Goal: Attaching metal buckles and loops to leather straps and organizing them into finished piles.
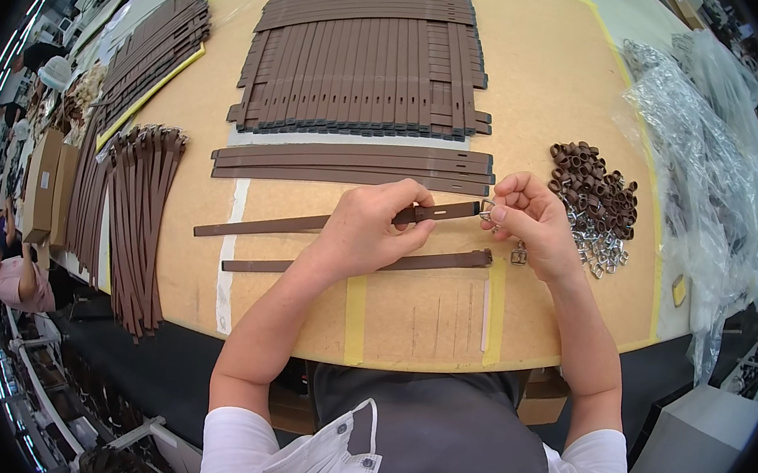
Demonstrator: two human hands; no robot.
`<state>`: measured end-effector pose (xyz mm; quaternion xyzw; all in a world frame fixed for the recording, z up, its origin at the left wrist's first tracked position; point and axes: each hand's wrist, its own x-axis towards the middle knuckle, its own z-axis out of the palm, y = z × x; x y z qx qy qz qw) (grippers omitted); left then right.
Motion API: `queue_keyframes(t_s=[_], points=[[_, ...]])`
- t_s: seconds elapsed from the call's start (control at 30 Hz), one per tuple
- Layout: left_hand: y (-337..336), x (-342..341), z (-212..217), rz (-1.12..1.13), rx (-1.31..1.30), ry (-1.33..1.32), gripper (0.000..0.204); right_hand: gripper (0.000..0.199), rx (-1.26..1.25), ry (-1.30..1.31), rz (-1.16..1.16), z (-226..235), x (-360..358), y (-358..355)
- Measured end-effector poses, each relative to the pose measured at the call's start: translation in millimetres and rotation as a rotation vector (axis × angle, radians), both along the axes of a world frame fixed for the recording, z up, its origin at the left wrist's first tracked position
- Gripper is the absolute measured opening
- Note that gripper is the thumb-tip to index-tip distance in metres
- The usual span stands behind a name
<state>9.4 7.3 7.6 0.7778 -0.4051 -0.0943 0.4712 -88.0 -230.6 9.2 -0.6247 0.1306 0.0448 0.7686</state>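
A tan desk (545, 89) carries stacked brown straps (367, 64) and a heap of loops and buckles (594, 197). Left hand (366, 231) fingers pinch one strap (290, 224); right hand (533, 223) fingers pinch a metal buckle (487, 212). Cluttered workshop aisles lie beyond.

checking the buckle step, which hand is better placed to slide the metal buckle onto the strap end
Right. The right hand already pinches the metal buckle at the tip of the brown strap. The left hand has its grip further back on that strap, steadying it.

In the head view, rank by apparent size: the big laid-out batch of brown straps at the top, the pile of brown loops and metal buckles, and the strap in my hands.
1. Laid-out batch of brown straps, by far the largest.
2. Pile of brown loops and metal buckles.
3. Strap in hand: longer than the pile is wide, but thin, so it covers less area. Left hand hides part of it.
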Motion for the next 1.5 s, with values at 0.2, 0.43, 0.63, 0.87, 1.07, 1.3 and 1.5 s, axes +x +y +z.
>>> queue_keyframes(t_s=[0.2,0.43,0.63,0.87,1.07,1.3,1.5], points=[[0,-1,-1,0.002,-0.005,-0.016,0.016,0.03,-0.095,-0.09,-0.071,-5,-2,7],[-1,-1,0,-0.005,-0.005,-0.056,0.015,0.032,-0.132,-0.147,-0.078,-5,-5,10],[-1,-3,-7,0.021,0.015,-0.112,0.015,0.031,-0.327,-0.141,-0.061,-1,-7,17],[-1,-2,-8,-0.028,0.033,-0.006,0.016,0.03,-0.135,-0.097,-0.011,-3,-6,12],[-3,-8,-9,-0.025,0.033,0.033,0.016,0.03,-0.191,-0.098,-0.065,-7,-8,28],[-10,-13,-11,-0.02,0.037,0.137,0.016,0.025,-0.428,-0.134,-0.135,-7,-8,42],[-10,-13,-19,0.004,-0.066,-0.017,0.019,0.021,-0.755,-0.334,-0.132,-13,-8,51]])
